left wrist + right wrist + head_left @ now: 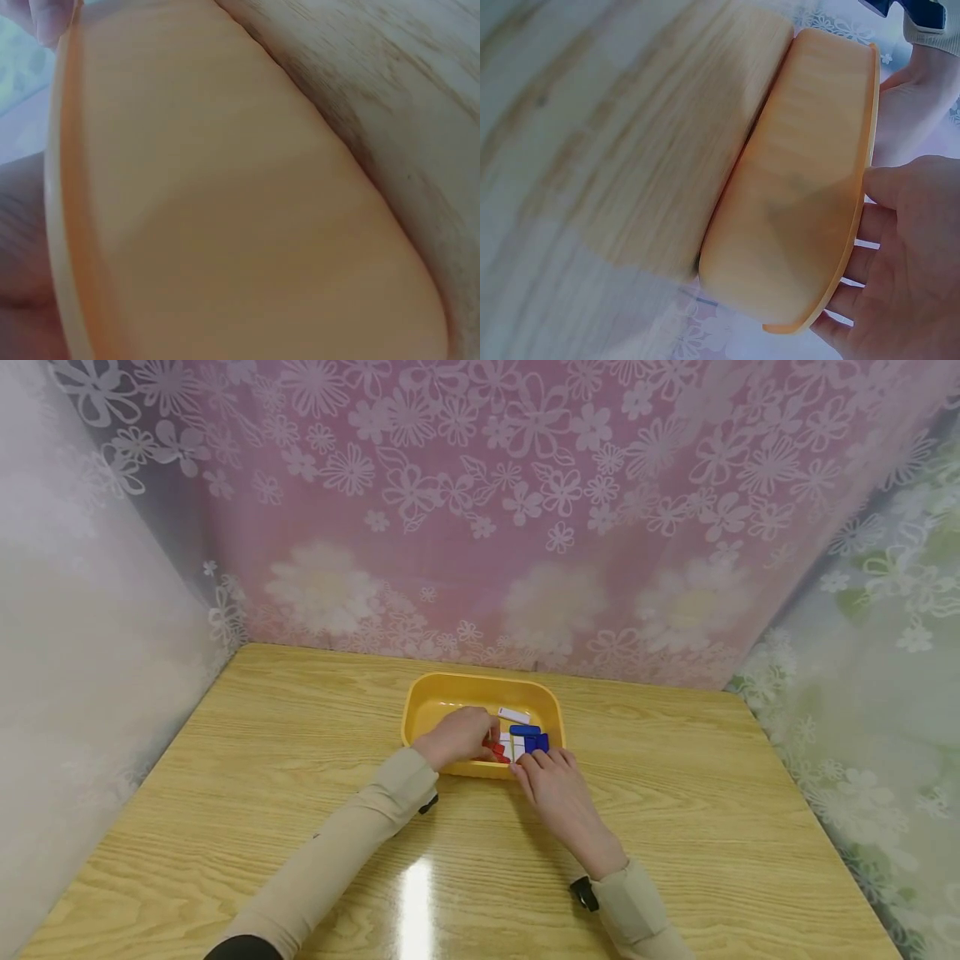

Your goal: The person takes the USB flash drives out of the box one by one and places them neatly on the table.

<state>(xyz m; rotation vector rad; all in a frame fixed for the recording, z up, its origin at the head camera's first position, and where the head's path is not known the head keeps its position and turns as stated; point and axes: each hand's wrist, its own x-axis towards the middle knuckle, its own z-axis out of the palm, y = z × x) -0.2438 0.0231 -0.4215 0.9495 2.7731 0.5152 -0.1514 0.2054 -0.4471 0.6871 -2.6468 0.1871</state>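
Observation:
In the head view a yellow plastic bin (431, 689) stands on the wooden table. My left hand (461, 731) reaches over its front rim, and the curled thumb and forefinger hold a small red piece (497, 748). Part of that piece is hidden by the fingers. At the front right rim rests my right hand (558, 789), its fingers extended over the edge beside several dark blue pieces (535, 743). In the right wrist view the thumb (885, 186) touches the rim and the fingertips disappear behind it. Flat white pieces (517, 743) lie between the hands.
A blue bar (525, 730) lies behind the other blue pieces, and a white bar (513, 716) is near the bin's back wall. The wooden table (300, 710) extends around the bin. A pink flowered curtain (450, 568) hangs at its back edge.

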